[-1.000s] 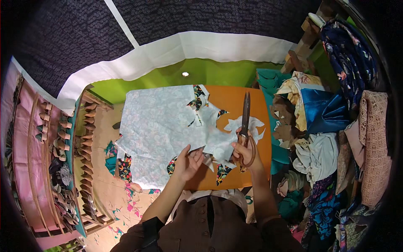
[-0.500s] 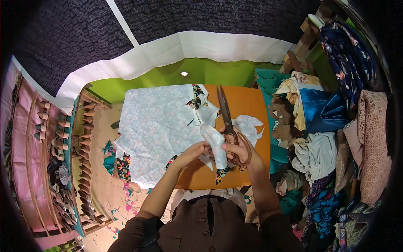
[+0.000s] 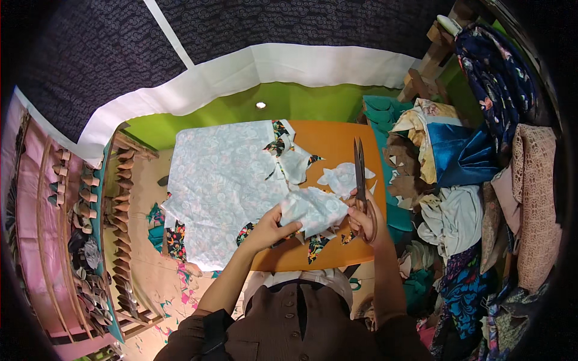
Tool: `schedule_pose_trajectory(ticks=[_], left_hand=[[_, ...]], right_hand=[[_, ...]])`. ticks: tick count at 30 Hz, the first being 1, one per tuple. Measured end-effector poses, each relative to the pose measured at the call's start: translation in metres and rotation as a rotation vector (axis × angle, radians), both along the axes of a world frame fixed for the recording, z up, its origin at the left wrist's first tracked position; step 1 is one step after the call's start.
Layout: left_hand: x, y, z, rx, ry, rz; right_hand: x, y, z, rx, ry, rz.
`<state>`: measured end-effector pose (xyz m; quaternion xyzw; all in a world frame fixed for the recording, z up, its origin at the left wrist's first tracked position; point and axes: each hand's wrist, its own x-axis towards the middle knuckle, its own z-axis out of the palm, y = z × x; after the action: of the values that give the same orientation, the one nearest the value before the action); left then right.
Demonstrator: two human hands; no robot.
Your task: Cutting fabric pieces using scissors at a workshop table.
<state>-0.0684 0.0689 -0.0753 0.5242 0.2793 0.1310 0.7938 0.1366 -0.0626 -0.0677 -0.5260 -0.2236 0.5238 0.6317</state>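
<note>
A cut piece of pale-backed fabric is stretched between my two hands over the table. My left hand pinches its left side between thumb and fingers. At its right corner, my right hand grips the fabric edge and also holds a pair of large dark scissors, blades pointing away from me. A large sheet of pale fabric, with black floral print showing at its turned edges, covers the table's left part. Fabric scraps lie under and near the held piece. Beyond the scissors' handles rests another pale piece.
The orange table stands before me. Folded and heaped cloth fills the right side, with teal fabric beside the table. Wooden racks of shoe-shaped forms stand left. Colourful scraps litter the floor.
My hands have moved apart, and the fabric piece, bunched before, is now spread between them. The scissors have shifted right with my right hand.
</note>
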Motion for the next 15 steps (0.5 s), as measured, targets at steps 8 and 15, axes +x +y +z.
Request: schedule_pose_trajectory(ticks=[8,15], left_hand=[[0.009,0.017,0.03,1.467,-0.082,-0.123],[0.006,0.007,0.009,0.485,0.236,-0.101]], right_hand=[[-0.005,-0.004,-0.009,0.03,-0.033,-0.127],[-0.002,0.002,-0.013,0.057,0.011,-0.142]])
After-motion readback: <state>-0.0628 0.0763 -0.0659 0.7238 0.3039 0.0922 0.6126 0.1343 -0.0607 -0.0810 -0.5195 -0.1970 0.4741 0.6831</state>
